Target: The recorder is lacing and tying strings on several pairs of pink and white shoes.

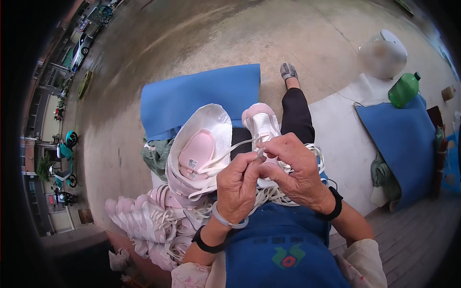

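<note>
A white and pink sneaker [261, 117] rests on my lap, toe pointing away from me. Above it, my left hand [236, 185] and my right hand [297, 170] meet, fingertips pinched together on a thin white shoelace [245, 143]. The sneaker's lower part is hidden behind the hands. A bundle of loose white laces [274, 196] lies across my lap just below them. Left of my left hand is a white, open-topped holder [218, 120] with a pink insole [198, 148] in it and laces trailing over its edge.
Pink and white sneakers [144, 216] are piled at the lower left. A blue sheet [201, 91] lies beyond the holder. At the right are another blue sheet [408, 144], a green bottle [404, 90] and a white chair [396, 42]. Scooters [66, 151] stand far left.
</note>
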Demonstrator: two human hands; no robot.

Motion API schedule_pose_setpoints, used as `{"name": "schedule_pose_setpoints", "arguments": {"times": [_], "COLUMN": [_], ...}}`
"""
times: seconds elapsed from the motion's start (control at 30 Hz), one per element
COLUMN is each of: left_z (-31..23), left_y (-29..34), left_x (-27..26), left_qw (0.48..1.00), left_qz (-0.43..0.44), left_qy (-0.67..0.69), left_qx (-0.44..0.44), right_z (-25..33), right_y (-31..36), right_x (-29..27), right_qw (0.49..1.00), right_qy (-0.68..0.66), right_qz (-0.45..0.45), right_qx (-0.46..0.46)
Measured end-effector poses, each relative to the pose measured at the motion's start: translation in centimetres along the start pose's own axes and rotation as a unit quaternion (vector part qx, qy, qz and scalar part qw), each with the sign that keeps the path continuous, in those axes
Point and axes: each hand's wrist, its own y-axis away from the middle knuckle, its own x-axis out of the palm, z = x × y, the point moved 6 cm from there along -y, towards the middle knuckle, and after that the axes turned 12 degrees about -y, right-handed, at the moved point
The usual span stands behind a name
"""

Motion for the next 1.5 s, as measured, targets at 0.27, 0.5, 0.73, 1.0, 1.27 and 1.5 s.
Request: {"name": "schedule_pose_setpoints", "arguments": {"times": [0.27,0.5,0.73,1.0,1.27,1.5], "left_z": [1.4,4.7,3.7,0.2,-0.5,5.9], "left_y": [-0.4,0.7,0.5,9.4,10.4,-1.0], "left_x": [2.1,3.7,0.7,-27.0,-25.8,-2.6], "left_qw": [0.997,0.926,0.980,0.896,0.898,0.981], "left_qz": [0.069,0.129,0.047,-0.441,-0.426,0.020], "left_qy": [-0.040,0.284,0.119,-0.059,-0.104,0.020], "left_qx": [-0.021,-0.215,-0.152,0.015,0.028,-0.189], "right_z": [-1.8,-3.2,-4.4,4.9,-0.5,-9.7], "right_y": [0.1,0.7,3.0,8.2,6.1,1.7], "right_x": [-0.8,-1.5,-4.8,-36.6,-30.4,-8.1], "right_qw": [1.000,0.996,0.938,0.904,0.892,0.965], "right_qy": [-0.004,-0.024,-0.263,-0.207,0.022,0.063], "right_qz": [-0.008,0.008,-0.115,-0.372,-0.438,-0.001], "right_qx": [0.006,0.081,0.194,-0.031,0.108,0.253]}}
